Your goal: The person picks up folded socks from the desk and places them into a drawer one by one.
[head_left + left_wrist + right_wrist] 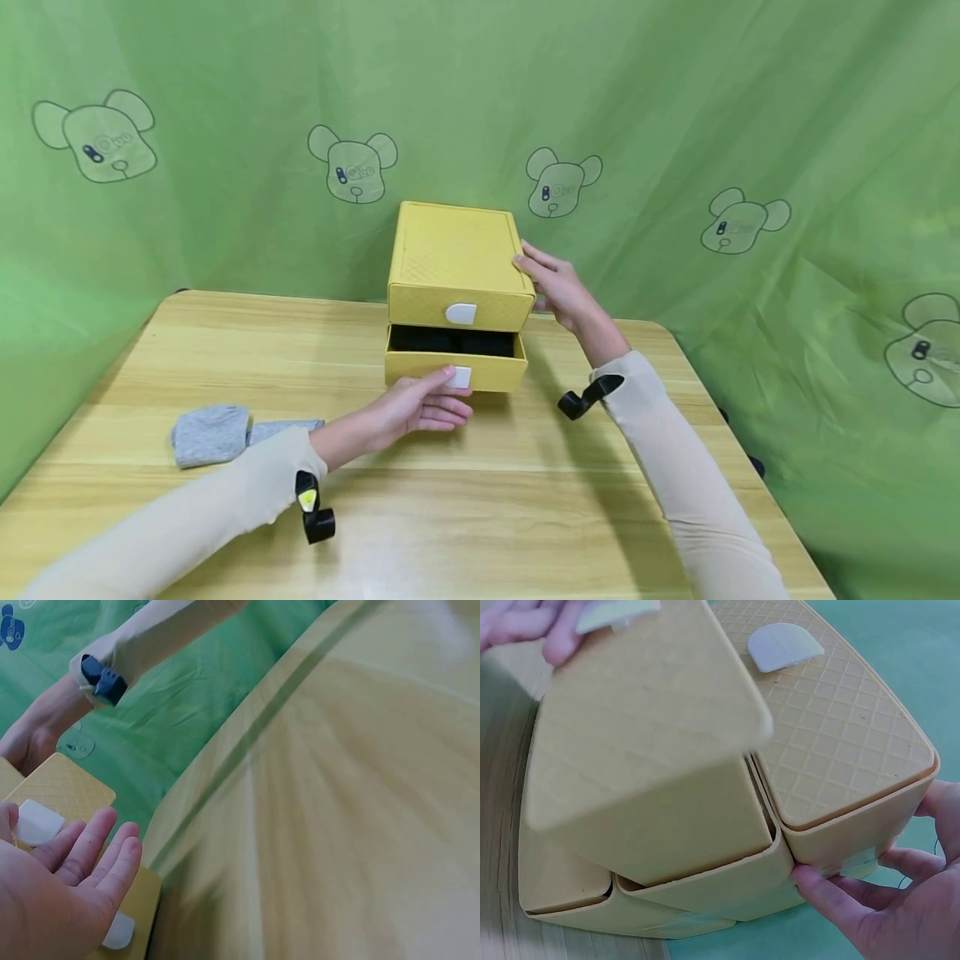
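A yellow drawer unit [459, 246] with white tab handles stands at the back of the table. One drawer [450, 367] below the top one is pulled out, and dark contents show inside. My left hand [408, 410] pinches this drawer's white tab [39, 823], thumb on its front; the other fingers hang loosely below. My right hand [558, 287] braces the unit's right side, with the thumb over the top edge. In the right wrist view, the spread fingers of the right hand [907, 907] press against the side wall. The top drawer [847, 735] sits closed.
Folded grey cloth [210, 435] lies on the wooden table [465, 533] at the left, partly behind my left forearm. A green curtain [465, 75] printed with mouse-like heads hangs close behind the unit. Black straps with cameras sit on both wrists.
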A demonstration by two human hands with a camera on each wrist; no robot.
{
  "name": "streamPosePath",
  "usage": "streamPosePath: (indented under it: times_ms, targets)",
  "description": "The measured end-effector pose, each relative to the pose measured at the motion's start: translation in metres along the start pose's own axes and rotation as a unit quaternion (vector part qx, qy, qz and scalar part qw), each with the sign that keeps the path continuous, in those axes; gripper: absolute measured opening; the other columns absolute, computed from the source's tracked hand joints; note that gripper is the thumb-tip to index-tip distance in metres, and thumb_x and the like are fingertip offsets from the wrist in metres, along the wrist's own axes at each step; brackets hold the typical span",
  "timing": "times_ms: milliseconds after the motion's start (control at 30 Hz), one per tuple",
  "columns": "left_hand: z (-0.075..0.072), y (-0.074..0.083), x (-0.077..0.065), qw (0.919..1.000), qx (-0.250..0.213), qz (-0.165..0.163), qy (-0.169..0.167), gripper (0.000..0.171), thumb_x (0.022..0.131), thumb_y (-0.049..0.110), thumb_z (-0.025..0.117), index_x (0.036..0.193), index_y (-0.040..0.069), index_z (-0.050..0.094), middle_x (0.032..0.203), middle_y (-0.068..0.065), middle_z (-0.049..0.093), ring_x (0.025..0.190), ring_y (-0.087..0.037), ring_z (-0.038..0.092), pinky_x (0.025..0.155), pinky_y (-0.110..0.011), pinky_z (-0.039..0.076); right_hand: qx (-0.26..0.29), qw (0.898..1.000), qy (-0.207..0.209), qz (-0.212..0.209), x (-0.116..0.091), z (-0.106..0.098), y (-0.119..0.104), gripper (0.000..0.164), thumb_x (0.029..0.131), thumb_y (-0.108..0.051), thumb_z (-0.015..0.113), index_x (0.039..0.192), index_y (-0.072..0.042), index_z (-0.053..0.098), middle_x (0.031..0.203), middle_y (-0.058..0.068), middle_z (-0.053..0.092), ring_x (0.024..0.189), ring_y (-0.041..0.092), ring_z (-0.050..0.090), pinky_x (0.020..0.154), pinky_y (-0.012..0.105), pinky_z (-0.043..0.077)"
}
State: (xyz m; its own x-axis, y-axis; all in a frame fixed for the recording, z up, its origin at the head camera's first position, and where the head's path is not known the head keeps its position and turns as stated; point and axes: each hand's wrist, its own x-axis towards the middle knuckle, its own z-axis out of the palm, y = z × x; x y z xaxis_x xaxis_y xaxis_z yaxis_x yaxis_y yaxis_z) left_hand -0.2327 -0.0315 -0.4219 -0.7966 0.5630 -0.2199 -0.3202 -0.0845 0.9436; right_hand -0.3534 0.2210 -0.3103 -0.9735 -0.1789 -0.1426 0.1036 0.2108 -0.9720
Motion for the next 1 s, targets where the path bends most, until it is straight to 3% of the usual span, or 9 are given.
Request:
streamPosePath:
  times_ms: [300, 533, 700, 1000]
  targets:
    - [-0.012, 0.006, 0.018, 1.0, 0.0, -0.006, 0.001, 0.066, 0.107, 0.047, 0.044, 0.141, -0.009, 0.052, 0.117, -0.017, 0.074, 0.106, -0.027, 0.074, 0.11, -0.05, 0.049, -0.008, 1.0, 0.006, 0.002, 0.001, 0.001, -0.001, 0.065, 0.102, -0.039, 0.059, 0.16, -0.032, 0.029, 0.168, 0.005, 0.029, 0.143, 0.035, 0.048, 0.106, 0.051, 0.052]
    - [-0.019, 0.009, 0.027, 1.0, 0.001, -0.004, 0.0, 0.064, 0.108, 0.046, 0.043, 0.142, -0.008, 0.052, 0.122, -0.02, 0.072, 0.121, -0.039, 0.066, 0.111, -0.05, 0.048, -0.003, 1.0, 0.009, 0.002, 0.0, 0.002, -0.001, 0.065, 0.102, -0.038, 0.06, 0.16, -0.032, 0.03, 0.168, 0.006, 0.029, 0.142, 0.035, 0.049, 0.107, 0.054, 0.05]
    - [-0.022, 0.011, 0.033, 1.0, -0.003, -0.009, 0.003, 0.065, 0.108, 0.047, 0.043, 0.142, -0.008, 0.052, 0.124, -0.022, 0.071, 0.122, -0.04, 0.065, 0.111, -0.05, 0.048, -0.005, 1.0, 0.012, 0.003, 0.0, 0.001, -0.001, 0.065, 0.102, -0.039, 0.06, 0.16, -0.032, 0.031, 0.167, 0.006, 0.031, 0.141, 0.034, 0.051, 0.107, 0.054, 0.051]
    - [-0.027, 0.012, 0.04, 0.9998, -0.008, -0.014, 0.01, 0.061, 0.108, 0.044, 0.042, 0.14, -0.006, 0.054, 0.114, -0.014, 0.075, 0.126, -0.044, 0.061, 0.113, -0.052, 0.044, -0.004, 1.0, 0.009, 0.005, -0.002, 0.002, -0.002, 0.066, 0.102, -0.039, 0.06, 0.16, -0.032, 0.029, 0.168, 0.005, 0.029, 0.142, 0.035, 0.05, 0.104, 0.05, 0.054]
